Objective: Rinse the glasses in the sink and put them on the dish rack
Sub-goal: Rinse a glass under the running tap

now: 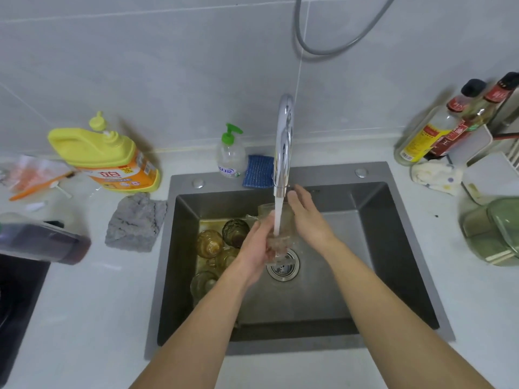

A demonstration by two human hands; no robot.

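The left hand (257,248) is curled round the lower part of a clear glass (276,234), gripping it from the left. It holds the glass tilted over the middle of the sink (309,172), just above the drain (283,266). The right hand (306,217) lies against the glass's right side, its fingers (302,190) fairly straight and pointing toward the back rim of the sink. It touches the glass rather than wrapping it. Water (278,217) runs from the faucet (283,153) straight onto the glass between the two hands.

The glass is see-through and half lost behind the stream and splashes. I cannot tell just where its rim ends or how much water is in it.

More glasses sit along the left side of the basin. There is an amber one (209,244), a darker green one (236,231) just behind it, and a pale one (203,282) nearer the front. The left forearm hides part of this group, so I cannot count them.

On the table, a yellow detergent bottle (106,155) stands behind the sink's left corner, with a grey cloth (134,223) beside the left rim. A white rack (488,169) sits at the table's far right. It is cut off by the frame and hard to make out.
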